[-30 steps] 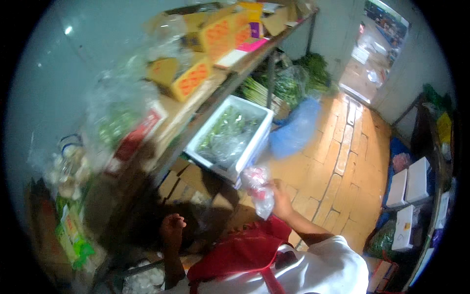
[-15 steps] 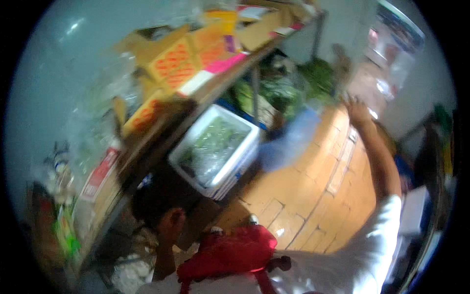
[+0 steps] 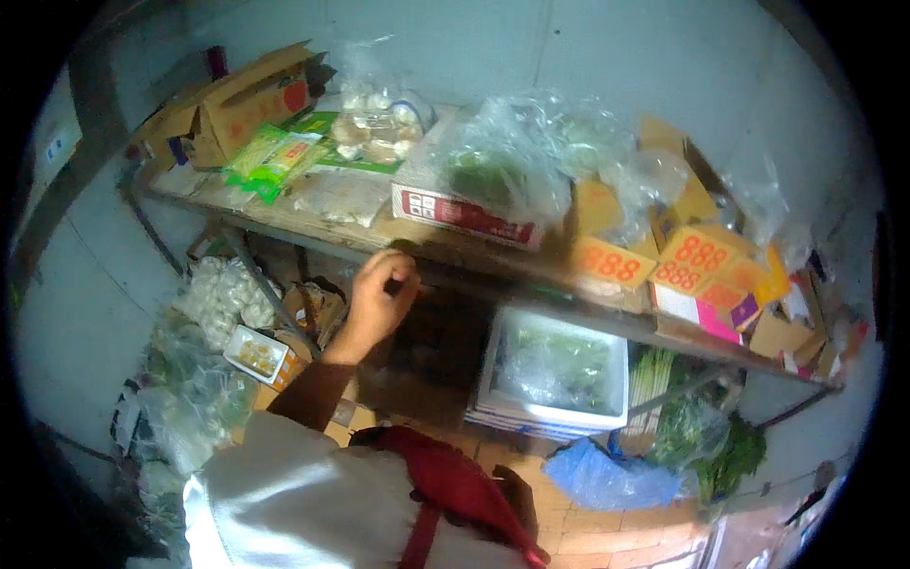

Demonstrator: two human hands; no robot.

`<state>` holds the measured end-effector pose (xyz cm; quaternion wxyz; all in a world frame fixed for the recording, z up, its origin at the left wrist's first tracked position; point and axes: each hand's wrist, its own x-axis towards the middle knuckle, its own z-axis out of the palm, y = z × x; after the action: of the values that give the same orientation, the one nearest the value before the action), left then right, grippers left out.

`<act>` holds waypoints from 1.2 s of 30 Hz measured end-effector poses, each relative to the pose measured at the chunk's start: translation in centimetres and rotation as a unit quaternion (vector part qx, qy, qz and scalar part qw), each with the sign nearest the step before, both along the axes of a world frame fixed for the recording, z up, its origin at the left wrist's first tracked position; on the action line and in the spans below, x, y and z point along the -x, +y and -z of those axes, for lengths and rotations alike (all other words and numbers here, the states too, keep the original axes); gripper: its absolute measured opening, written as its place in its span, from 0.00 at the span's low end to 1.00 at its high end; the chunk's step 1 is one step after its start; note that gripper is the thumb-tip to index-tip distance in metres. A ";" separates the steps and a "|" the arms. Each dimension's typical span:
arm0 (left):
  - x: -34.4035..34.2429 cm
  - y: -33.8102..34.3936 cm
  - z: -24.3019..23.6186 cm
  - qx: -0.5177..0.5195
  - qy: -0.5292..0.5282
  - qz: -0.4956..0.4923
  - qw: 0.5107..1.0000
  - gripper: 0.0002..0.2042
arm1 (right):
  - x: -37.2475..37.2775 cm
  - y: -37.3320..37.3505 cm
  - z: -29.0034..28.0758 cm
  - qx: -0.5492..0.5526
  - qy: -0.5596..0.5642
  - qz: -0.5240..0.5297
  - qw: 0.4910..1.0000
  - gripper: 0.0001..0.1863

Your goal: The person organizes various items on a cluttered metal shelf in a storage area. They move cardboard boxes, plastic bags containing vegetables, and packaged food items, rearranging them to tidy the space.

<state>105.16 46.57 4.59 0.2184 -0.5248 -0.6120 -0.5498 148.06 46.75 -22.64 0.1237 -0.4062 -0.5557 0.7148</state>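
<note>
At the far left, an open brown cardboard box point(image 3: 251, 119) sits on a long wooden shelf point(image 3: 384, 233) against a pale wall. Below it, under the shelf, are clear bags of white bulbs point(image 3: 223, 302) and, just to the right and nearer, a small white tub point(image 3: 237, 359) holding yellowish pieces. On the shelf right of the cardboard box lie green-and-yellow packets point(image 3: 275, 161), then a clear bag of pale, rounded produce point(image 3: 374, 137). Just right of centre-left, the person's left hand point(image 3: 387, 284) reaches up to the shelf's front edge, its fingers curled into a narrow ring; whether it touches the wood or holds something small cannot be told. Right behind that hand, on the shelf, stands a white-and-red carton point(image 3: 464, 216) with bagged greens point(image 3: 493, 175) on top. Nearer the viewer is a red apron point(image 3: 455, 479); a dark shape past its right side may be the right hand, its fingers too shadowed to read. Farther right, a white foam box point(image 3: 550, 413) of bagged greens sits below the shelf, yellow-brown cartons point(image 3: 616, 264) above it, and a blue plastic bag point(image 3: 607, 476) on the floor.
</note>
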 end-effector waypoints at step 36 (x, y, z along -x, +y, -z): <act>20.1 4.2 1.9 0.203 0.007 0.148 0.968 0.39 | 37.1 27.5 -38.6 -0.549 -0.057 0.140 0.822 0.21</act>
<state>85.05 50.81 2.72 0.0274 -0.6467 -0.6246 -0.4370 110.97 74.28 15.94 0.3932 -0.3848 -0.7993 0.2418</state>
